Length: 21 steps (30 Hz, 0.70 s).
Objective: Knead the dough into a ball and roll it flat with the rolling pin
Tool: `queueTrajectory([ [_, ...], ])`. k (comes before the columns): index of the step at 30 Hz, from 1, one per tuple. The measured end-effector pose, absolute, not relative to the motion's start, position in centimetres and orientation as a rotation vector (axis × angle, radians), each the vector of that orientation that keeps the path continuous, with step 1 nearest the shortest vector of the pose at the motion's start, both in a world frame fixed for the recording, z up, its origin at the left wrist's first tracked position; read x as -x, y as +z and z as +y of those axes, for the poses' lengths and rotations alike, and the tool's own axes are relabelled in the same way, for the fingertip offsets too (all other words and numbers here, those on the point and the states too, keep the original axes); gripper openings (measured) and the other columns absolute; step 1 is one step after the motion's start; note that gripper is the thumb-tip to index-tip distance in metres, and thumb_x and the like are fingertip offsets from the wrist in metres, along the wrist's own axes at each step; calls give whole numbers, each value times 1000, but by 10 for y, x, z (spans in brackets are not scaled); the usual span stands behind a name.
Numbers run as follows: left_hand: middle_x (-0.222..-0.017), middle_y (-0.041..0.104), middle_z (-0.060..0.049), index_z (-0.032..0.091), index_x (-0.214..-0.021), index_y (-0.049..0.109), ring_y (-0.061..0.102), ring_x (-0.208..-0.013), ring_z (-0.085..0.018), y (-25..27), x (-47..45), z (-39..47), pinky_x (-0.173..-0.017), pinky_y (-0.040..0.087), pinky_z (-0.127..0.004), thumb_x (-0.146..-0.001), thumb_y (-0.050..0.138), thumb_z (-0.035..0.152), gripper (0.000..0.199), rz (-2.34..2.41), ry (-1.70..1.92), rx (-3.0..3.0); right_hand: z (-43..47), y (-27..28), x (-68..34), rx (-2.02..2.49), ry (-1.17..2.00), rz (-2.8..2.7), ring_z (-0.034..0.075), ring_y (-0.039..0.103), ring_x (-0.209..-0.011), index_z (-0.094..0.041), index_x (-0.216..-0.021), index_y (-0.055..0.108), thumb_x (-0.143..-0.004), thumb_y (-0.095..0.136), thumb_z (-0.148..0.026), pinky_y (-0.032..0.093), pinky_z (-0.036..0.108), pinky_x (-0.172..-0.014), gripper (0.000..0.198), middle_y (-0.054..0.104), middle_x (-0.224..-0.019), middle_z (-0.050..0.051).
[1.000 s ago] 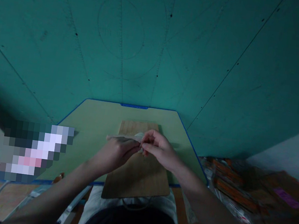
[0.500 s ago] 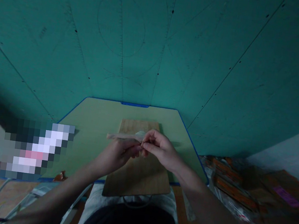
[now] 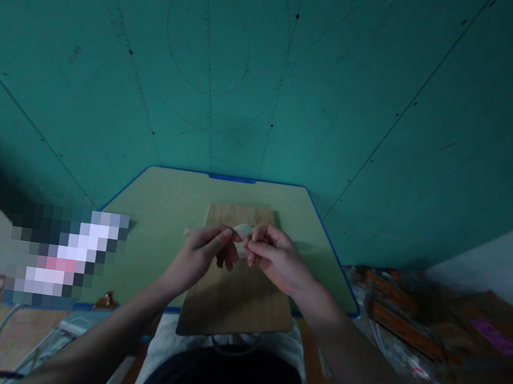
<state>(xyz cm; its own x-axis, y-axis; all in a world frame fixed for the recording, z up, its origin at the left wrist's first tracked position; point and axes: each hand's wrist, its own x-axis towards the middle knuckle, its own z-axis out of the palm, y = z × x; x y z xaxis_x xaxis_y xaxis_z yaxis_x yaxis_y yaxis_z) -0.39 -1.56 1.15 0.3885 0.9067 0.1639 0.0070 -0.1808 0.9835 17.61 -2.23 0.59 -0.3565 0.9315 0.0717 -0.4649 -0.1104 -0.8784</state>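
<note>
My left hand (image 3: 201, 254) and my right hand (image 3: 278, 258) meet over a wooden board (image 3: 236, 306), fingertips close together. Thumb and finger of my left hand are pinched together; what they hold, if anything, is too small to make out. A tiny brownish bit seems to sit at the pinched fingertips of my right hand, its kind unclear. Behind the fingers, a pale round thing (image 3: 243, 228) lies on the board, partly covered by my hands. The end of a pale stick (image 3: 187, 231) pokes out past my left hand, the rest hidden.
The board lies on a pale green table (image 3: 164, 205) with a blue edge, against a green wall (image 3: 241, 89). A blurred-out bright object (image 3: 73, 256) stands at the left. A shiny brown thing (image 3: 106, 300) sits at the front edge. Plastic-wrapped packages (image 3: 400, 318) lie at the right.
My left hand has drawn slightly away to the left, its thumb lifted, and a gap shows between the two hands. More of the pale round thing is visible.
</note>
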Motion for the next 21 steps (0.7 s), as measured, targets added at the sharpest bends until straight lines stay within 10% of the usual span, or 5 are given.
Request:
queueTrajectory([
  [12, -60, 69, 2, 20, -83, 52, 63, -48, -13, 18, 13, -23, -47, 45, -22, -92, 60, 45, 27, 757, 1025, -1503, -22, 1, -181, 645, 1681, -1077, 9, 53, -54, -21, -81, 62, -77, 72, -30, 42, 23, -53, 14, 62, -68, -5],
  [21, -53, 62, 0, 17, -67, 58, 58, -46, -10, 13, 21, -23, -44, 38, -20, -86, 63, 61, 49, 694, 507, -1545, -45, 33, -188, 859, 679, -2219, 17, 60, -81, -23, -91, 64, -91, 66, -22, 45, 31, -73, 2, 67, -85, 1],
])
